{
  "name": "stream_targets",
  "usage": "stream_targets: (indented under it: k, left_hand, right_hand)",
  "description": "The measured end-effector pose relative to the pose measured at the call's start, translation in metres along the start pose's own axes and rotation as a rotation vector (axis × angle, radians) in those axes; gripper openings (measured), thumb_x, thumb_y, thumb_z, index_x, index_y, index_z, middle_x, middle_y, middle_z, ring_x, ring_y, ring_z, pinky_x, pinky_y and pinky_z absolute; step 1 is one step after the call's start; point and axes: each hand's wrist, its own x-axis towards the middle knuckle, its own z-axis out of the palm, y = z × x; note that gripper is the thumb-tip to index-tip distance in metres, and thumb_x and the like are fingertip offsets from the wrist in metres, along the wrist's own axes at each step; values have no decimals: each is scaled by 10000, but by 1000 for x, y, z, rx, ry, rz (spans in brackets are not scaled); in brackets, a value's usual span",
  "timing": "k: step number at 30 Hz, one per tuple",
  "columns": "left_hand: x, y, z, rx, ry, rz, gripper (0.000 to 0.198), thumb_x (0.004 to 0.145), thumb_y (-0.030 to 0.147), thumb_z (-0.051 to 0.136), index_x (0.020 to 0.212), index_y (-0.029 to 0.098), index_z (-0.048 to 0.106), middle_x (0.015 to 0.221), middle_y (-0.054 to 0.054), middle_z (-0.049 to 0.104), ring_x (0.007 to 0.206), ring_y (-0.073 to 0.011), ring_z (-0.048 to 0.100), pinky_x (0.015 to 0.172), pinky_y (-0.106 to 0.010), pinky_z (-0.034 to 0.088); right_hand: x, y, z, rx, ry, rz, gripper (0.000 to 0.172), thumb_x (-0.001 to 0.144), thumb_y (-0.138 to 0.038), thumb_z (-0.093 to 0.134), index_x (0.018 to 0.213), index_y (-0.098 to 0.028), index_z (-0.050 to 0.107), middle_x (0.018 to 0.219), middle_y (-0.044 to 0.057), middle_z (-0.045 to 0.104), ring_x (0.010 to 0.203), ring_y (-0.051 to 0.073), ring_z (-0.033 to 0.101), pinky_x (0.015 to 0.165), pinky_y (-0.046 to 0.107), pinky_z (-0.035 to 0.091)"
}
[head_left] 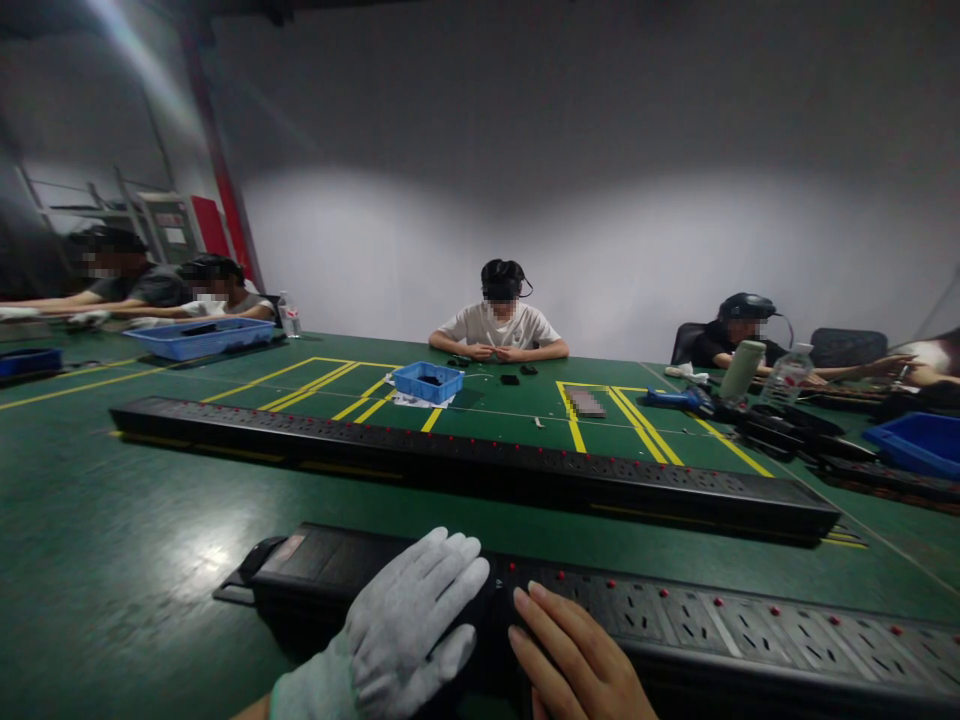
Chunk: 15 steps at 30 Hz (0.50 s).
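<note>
A long black power strip (675, 610) with rows of sockets and small red lights or buttons lies along the near side of the table. On it rests my left hand (412, 630), in a white glove, its fingers stretched out flat. My right hand (574, 650), bare, lies just to the right with fingers extended over the strip's near edge; its lower part runs out of the picture. Neither hand shows anything grasped. A black end piece (262, 560) with a flat tab is at the strip's left end. Farther back, a second long power strip (450, 455) lies roughly parallel.
A blue bin (428, 382) with dark parts sits mid-table on the green tabletop (150, 540). Another blue bin (202, 338) is at back left. At right are a blue-handled tool (679, 398), a bottle (787, 375) and a blue tray (919, 440). Several people sit around the table.
</note>
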Motion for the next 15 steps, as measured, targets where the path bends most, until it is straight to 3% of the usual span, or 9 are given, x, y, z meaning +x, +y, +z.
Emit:
stream_targets:
  k: [7, 15]
  left_hand:
    - [1, 7, -5, -32, -35, -84, 515, 936, 250, 540, 1436, 147, 477, 1492, -99, 460, 1386, -298, 421, 1136, -456, 414]
    - [1, 6, -2, -32, -48, -74, 511, 945, 241, 532, 1441, 137, 467, 1513, -100, 431, 1398, -297, 402, 1135, -466, 416]
  right_hand:
    - [2, 0, -2, 5, -16, -4, 348, 950, -79, 390, 1157, -139, 663, 1215, 95, 693, 1363, 249, 470, 1002, 355, 533]
    - [1, -1, -1, 6, -8, -1, 371, 901, -48, 407, 1159, -136, 659, 1208, 100, 698, 1373, 255, 456, 988, 361, 544]
